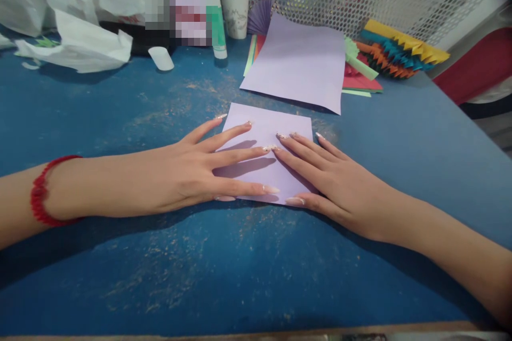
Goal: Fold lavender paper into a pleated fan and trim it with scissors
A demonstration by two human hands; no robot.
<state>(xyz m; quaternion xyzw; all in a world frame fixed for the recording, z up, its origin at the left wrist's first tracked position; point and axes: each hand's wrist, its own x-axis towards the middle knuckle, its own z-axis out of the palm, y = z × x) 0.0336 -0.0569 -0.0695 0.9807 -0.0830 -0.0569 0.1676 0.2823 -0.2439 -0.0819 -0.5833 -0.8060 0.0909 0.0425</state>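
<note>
Two open hands rest flat on a small lilac sheet (290,130) atop a blue worktable (380,256)

The left hand (188,168), a red beaded bracelet (42,192) on its forearm, and the right hand (326,178) lie side by side, not clamped, nearly meeting over the sheet's middle. Pale scuffs (168,272) mark the tabletop nearer than the hands. Beyond the hands sit a larger lilac sheet (296,64), red and green paper (362,82), pleated multicoloured paper fans (400,48), a glue stick (217,32) and a paper cup (234,10); white plastic bags (76,42) lie farther off, beyond the left hand.
</note>
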